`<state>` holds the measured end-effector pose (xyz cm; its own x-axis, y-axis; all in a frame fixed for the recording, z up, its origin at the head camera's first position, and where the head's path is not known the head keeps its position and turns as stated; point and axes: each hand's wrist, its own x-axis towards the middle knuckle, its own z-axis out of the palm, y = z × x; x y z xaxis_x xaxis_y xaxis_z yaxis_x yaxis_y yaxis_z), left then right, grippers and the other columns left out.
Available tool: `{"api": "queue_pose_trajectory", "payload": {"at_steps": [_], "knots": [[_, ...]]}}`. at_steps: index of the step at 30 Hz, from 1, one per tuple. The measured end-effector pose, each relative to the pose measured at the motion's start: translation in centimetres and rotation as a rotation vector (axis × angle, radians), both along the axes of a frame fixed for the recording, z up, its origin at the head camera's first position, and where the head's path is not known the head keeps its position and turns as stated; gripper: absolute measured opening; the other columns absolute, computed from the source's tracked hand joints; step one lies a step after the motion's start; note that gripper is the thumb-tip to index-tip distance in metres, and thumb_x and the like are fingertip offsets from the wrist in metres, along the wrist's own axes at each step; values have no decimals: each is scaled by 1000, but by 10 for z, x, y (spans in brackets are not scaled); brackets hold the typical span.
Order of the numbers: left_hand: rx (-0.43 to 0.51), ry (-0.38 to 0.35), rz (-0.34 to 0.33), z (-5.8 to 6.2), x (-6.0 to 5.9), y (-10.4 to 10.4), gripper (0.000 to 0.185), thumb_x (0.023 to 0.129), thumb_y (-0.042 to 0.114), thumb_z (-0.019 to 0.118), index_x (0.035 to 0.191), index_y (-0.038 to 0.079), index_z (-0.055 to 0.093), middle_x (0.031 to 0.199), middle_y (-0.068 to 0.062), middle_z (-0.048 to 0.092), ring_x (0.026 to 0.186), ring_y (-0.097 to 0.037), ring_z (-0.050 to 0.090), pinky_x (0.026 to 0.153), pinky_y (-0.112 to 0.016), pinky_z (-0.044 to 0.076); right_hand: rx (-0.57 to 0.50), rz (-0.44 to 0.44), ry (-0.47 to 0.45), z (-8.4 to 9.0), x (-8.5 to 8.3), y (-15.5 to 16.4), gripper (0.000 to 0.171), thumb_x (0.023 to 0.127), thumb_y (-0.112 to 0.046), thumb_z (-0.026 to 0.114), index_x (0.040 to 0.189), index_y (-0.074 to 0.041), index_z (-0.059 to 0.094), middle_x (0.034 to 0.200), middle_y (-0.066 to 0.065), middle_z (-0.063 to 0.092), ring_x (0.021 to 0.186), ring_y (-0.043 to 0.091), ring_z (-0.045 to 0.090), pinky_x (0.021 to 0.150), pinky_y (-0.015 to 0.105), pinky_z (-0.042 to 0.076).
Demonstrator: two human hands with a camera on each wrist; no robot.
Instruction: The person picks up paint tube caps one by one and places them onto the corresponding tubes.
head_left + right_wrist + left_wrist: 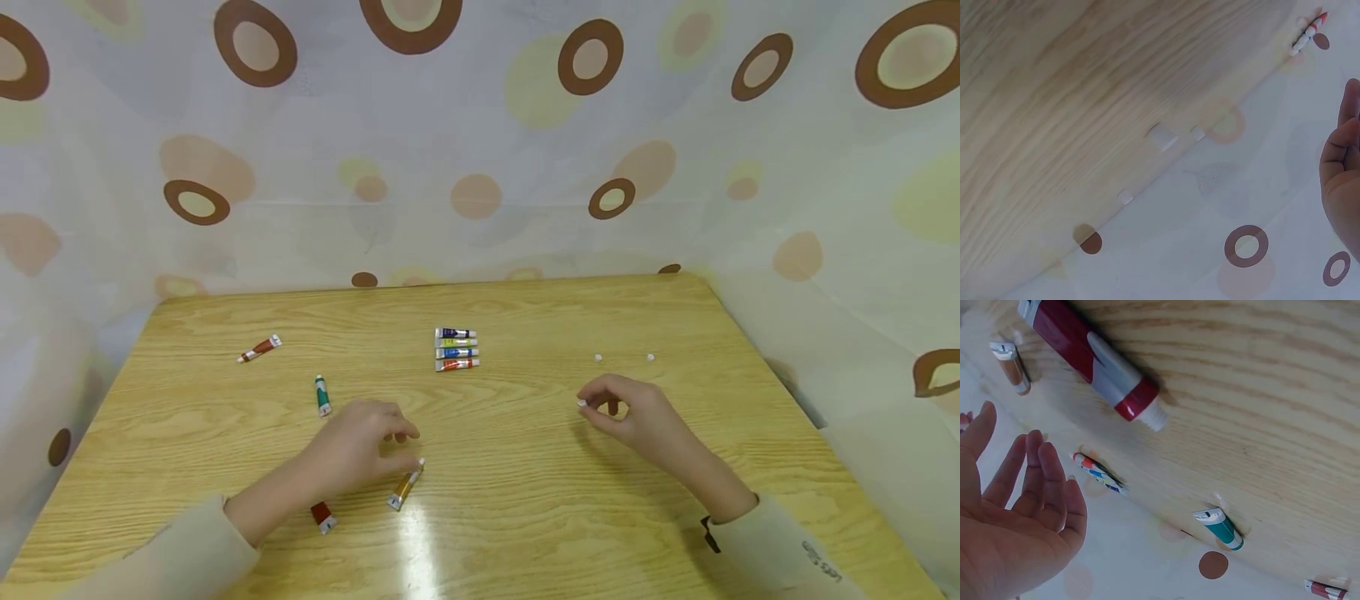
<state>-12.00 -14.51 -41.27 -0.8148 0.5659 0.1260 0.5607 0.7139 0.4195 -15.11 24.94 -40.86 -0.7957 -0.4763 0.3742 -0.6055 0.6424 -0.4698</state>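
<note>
At the right side of the table my right hand [637, 412] pinches a small white cap [582, 403] between thumb and forefinger, low over the wood. The right wrist view catches only part of this hand, with its fingertips cut off by the frame edge. My left hand [360, 442] holds nothing; its fingers are loosely bent, and its thumb is close by the nozzle of a gold paint tube [406, 488]. Partly hidden under the left forearm lies a dark red paint tube [323, 515]; its white threaded nozzle [1154, 417] is bare in the left wrist view.
Two white caps [597, 357] [650, 357] lie beyond the right hand. A stacked row of paint tubes [456, 353] is at the back middle. A green tube [322, 396] and a reddish-brown tube [259, 348] lie left. Patterned cloth [480, 150] hangs behind the table.
</note>
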Motion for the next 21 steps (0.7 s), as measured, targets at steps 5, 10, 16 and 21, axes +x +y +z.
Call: {"api": "queue_pose_trajectory", "payload": {"at_steps": [5, 10, 16, 21], "knots": [[-18, -18, -5, -5, 7, 0, 31, 81, 38, 87, 101, 14, 81, 84, 8, 71, 72, -2, 60, 76, -32, 53, -13, 6, 11, -3, -1, -2, 17, 85, 0, 80, 97, -11, 75, 89, -6, 75, 77, -3, 60, 63, 21, 52], [-40, -24, -2, -10, 12, 1, 29, 80, 40, 88, 97, 17, 81, 80, 12, 68, 71, 2, 54, 76, -31, 50, -17, 23, 23, -4, -1, -3, 19, 86, 1, 80, 98, -12, 74, 91, -5, 75, 78, -3, 60, 64, 20, 51], [-24, -26, -13, -12, 16, 3, 13, 83, 31, 86, 87, 20, 80, 75, 14, 65, 68, 6, 47, 69, -22, 41, -18, 47, 44, -5, -1, -5, 19, 86, 2, 79, 98, -11, 74, 91, -5, 74, 78, -2, 61, 64, 19, 50], [-22, 0, -19, -15, 16, 6, 10, 85, 25, 85, 79, 22, 77, 70, 15, 61, 65, 6, 42, 67, -19, 35, -30, 79, 57, -5, -2, -8, 21, 86, 3, 79, 99, -13, 74, 92, -5, 74, 78, -1, 62, 64, 19, 51]]}}
